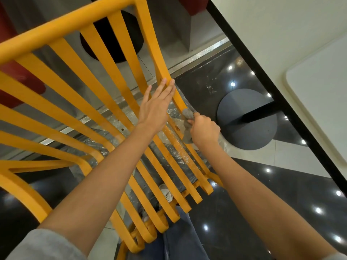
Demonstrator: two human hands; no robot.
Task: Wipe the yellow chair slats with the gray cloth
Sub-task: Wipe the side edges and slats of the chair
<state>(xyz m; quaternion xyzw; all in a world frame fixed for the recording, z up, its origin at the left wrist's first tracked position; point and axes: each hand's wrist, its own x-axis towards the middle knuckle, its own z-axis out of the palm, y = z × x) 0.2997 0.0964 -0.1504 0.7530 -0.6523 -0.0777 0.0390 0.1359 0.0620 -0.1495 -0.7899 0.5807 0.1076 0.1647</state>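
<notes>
A yellow slatted chair (78, 76) fills the left and middle of the view, its long slats running from upper left down to lower right. My left hand (155, 106) lies flat with straight fingers, the fingertips touching the rightmost slat (161, 59). Just to its right, my right hand (203, 131) grips a bunched gray cloth (187, 114) and holds it against the outer edge of that same slat. Part of the cloth is hidden under my fingers.
A white table with a black edge (262, 72) stands close on the right, its round dark base (247, 119) on the glossy black floor. Red seats (18, 81) lie behind the chair at left. My legs and a shoe (167, 192) show under the slats.
</notes>
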